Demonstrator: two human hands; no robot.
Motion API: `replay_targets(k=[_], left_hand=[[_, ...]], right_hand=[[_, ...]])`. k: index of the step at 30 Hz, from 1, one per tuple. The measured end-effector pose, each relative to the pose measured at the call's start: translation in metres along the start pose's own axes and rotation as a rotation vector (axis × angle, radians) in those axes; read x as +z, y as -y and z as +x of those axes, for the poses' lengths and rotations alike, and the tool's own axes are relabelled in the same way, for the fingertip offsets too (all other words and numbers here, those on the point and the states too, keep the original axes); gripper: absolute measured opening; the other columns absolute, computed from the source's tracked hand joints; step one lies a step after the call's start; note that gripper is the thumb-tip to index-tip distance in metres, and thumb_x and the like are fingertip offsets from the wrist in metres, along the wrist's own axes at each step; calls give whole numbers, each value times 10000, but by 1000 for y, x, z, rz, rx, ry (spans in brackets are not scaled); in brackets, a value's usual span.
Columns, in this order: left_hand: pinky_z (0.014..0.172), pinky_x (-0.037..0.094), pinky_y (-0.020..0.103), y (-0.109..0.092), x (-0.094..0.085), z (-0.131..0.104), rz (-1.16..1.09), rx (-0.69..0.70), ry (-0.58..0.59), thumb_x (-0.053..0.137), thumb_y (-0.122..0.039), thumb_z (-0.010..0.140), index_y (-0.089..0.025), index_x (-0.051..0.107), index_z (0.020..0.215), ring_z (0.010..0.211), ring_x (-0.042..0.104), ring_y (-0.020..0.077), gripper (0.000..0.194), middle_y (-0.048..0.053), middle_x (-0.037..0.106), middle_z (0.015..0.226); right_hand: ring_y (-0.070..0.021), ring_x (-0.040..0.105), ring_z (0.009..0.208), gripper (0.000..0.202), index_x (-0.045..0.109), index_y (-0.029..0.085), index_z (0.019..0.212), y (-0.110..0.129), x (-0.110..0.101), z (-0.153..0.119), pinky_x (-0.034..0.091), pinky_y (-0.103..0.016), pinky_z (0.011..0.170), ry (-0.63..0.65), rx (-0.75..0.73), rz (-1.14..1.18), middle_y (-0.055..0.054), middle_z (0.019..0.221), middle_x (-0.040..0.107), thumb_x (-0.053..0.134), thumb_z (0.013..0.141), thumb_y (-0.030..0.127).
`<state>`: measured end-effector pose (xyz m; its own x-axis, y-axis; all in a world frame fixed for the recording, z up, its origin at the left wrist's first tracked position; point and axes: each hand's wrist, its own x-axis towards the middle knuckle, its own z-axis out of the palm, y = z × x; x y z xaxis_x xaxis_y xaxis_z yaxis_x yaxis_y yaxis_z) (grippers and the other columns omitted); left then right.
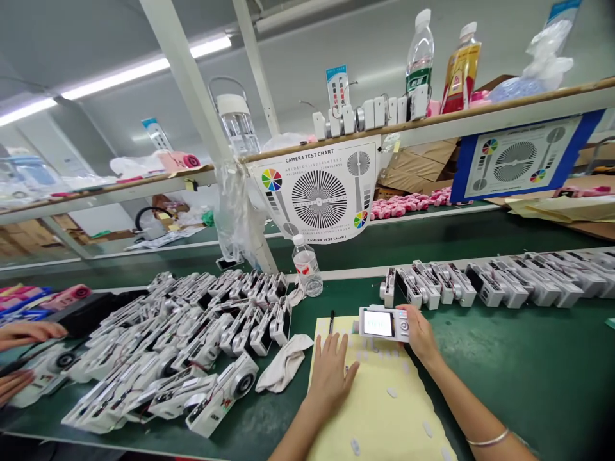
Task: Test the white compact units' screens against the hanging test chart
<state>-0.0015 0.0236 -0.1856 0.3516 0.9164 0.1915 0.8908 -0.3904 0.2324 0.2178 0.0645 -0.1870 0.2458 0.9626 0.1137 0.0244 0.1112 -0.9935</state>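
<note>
My right hand [419, 334] grips the right end of a white digital camera [402, 325], its lit screen turned towards me. The screen looks mostly white with faint marks too small to read. On the yellow paper sheet [379, 410] my left hand [331, 368] lies with its fingers spread, holding nothing I can see. Just beyond those fingertips is a black pen [331, 321]. Several small pale pieces [392, 392] are scattered over the sheet. A crumpled white cloth [285, 363] rests on the green table to the left of the paper.
Many white camera bodies [192, 346] crowd the table's left side; another row [500, 282] stands at back right. A water bottle [307, 269] stands behind the paper. A camera test chart [319, 195] hangs from the shelf [432, 130]. Another person's hands [29, 334] are at far left.
</note>
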Motion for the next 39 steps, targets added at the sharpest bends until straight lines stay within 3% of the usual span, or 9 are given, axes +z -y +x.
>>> replay_targets(k=[4,9,12,14,18,22,26,32,39], left_hand=[[1039,146,595,7,-11,17,15,-78,-106,330,-417,859,-117,437,1239,1094,503,301,495,170,558,1157],[1011,76,642,19,-24,39,-1,-150,-223,270,-388,876,-69,427,1226,1124,457,337,499,212,531,1154],[1022,30,635,19,-27,49,-62,-57,-193,257,-401,883,-110,378,1263,1143,452,301,494,181,522,1185],[1045,37,606,16,-26,53,-116,62,-131,345,-462,852,-167,339,1289,1168,443,272,527,136,513,1224],[1056,108,574,10,-14,57,-200,219,-60,627,-529,631,-186,280,1309,1217,393,299,836,131,472,1279],[1039,185,535,10,-4,53,-250,222,-102,628,-369,631,-177,381,1207,1163,443,286,655,130,523,1193],[997,251,497,17,-6,50,-277,194,-147,627,-359,596,-185,453,1097,1108,464,290,559,110,564,1099],[980,249,470,27,-8,52,-289,163,-181,586,-292,600,-199,469,1075,1066,475,273,498,83,575,1072],[948,282,420,23,-11,49,-293,185,-188,585,-305,608,-213,475,1061,1042,476,259,475,64,577,1045]], right_hand=[[-137,517,396,400,529,181,892,3,2,-4,437,-245,306,23,-10,26,16,564,538,335,823,524],[-142,529,426,386,525,186,906,4,5,-7,453,-249,315,45,-14,55,12,589,542,345,829,518],[-139,524,423,398,524,183,905,2,7,-7,447,-242,302,49,-7,65,11,585,542,334,833,525],[-138,523,427,405,525,179,902,0,8,-7,444,-237,295,49,-3,73,9,589,542,342,828,532],[-126,501,412,416,532,172,901,-2,12,-10,428,-224,281,39,4,99,10,585,532,380,808,547],[-116,496,427,411,516,183,947,2,15,-14,442,-223,311,90,32,176,3,633,548,421,787,549],[-135,561,532,411,464,225,1062,9,16,-16,475,-238,385,254,131,302,-26,810,592,488,753,494],[-213,606,887,553,387,282,1123,10,17,-17,531,-388,722,416,268,428,-47,1048,559,622,623,285],[-187,607,848,551,374,300,1102,11,13,-14,542,-372,681,446,334,452,-19,1040,546,616,615,211]])
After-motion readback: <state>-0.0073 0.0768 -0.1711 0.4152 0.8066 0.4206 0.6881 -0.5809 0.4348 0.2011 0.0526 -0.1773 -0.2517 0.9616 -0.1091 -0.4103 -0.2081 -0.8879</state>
